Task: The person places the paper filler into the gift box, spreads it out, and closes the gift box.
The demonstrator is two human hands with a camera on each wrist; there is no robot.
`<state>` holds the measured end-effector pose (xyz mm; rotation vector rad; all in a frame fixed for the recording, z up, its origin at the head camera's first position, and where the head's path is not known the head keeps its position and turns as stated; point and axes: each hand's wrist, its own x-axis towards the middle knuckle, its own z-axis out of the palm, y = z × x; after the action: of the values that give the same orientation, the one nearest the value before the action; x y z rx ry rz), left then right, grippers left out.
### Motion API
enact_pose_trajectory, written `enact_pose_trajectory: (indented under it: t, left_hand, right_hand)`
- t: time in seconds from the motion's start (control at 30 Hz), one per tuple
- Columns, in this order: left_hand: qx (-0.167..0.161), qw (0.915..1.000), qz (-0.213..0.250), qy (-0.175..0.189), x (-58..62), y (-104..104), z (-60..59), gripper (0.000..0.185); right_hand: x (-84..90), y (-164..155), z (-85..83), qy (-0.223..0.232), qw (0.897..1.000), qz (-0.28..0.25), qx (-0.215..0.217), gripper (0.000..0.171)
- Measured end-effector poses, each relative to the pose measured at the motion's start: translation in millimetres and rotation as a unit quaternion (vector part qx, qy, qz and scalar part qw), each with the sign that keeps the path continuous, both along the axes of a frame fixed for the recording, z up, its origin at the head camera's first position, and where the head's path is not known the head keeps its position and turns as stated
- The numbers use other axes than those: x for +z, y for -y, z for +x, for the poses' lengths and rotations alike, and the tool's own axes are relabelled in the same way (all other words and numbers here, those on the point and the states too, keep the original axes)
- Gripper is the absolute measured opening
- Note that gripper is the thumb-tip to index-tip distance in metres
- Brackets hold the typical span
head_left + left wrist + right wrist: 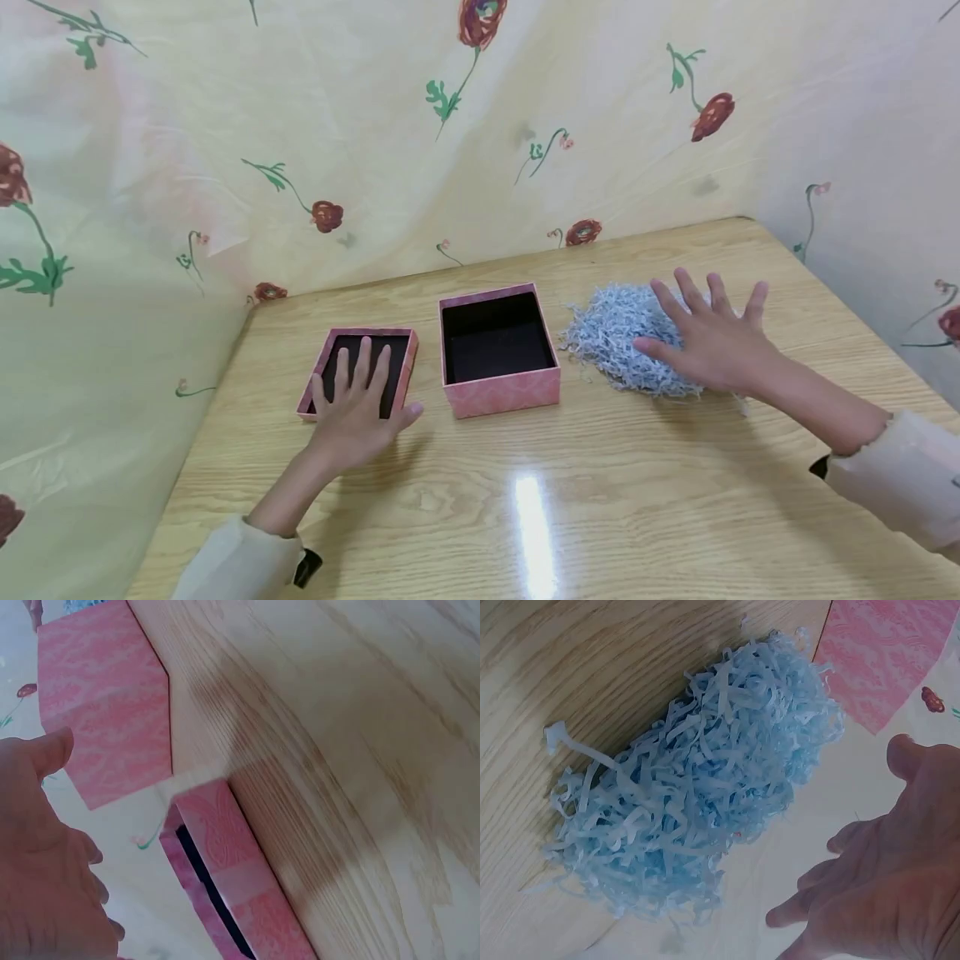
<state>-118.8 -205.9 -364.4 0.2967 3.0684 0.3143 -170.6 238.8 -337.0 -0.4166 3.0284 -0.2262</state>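
An open pink box [499,350] with a black lining stands mid-table; its wall [105,705] also shows in the left wrist view and its side [889,652] in the right wrist view. Left of it lies the pink lid [330,350], inside up. My left hand [358,410] rests flat on the lid [225,862], fingers straight. A heap of pale blue shredded paper [615,333] lies right of the box. My right hand [708,333] hovers over the shredded paper [697,787] with fingers spread, holding nothing.
The wooden table [525,500] meets a flowered cloth backdrop [375,142] at the rear and on both sides. A bright light glare [534,533] lies on the wood near the front.
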Motion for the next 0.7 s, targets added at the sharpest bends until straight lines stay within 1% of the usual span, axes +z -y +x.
enact_pose_trajectory:
  t: [0.2, 0.3, 0.47, 0.53, 0.7]
  left_hand:
    - [-0.003, 0.9992, 0.037, 0.016, 2.3, -9, 1.9, 0.091]
    - [-0.001, 0.9988, 0.044, 0.021, 4.3, -13, 3.4, 0.091]
    - [-0.002, 0.9981, 0.060, 0.016, 6.5, -18, 4.1, 0.091]
    - [-0.003, 0.9975, 0.070, 0.009, 6.4, -20, 4.2, 0.093]
    - [-0.006, 0.9945, 0.102, -0.023, 5.3, -28, 4.4, 0.094]
  right_hand:
    - [0.3, -8, -2.7, -0.006, 1.000, 0.007, -0.021, 0.094]
    - [-0.8, -11, -3.3, 0.000, 1.000, 0.004, -0.023, 0.094]
    - [-3.6, -15, -5.8, -0.003, 0.999, 0.018, -0.034, 0.096]
    - [-5.5, -18, -7.6, -0.015, 0.999, 0.030, -0.042, 0.098]
    - [-10.4, -27, -13.4, -0.082, 0.992, 0.067, -0.070, 0.098]
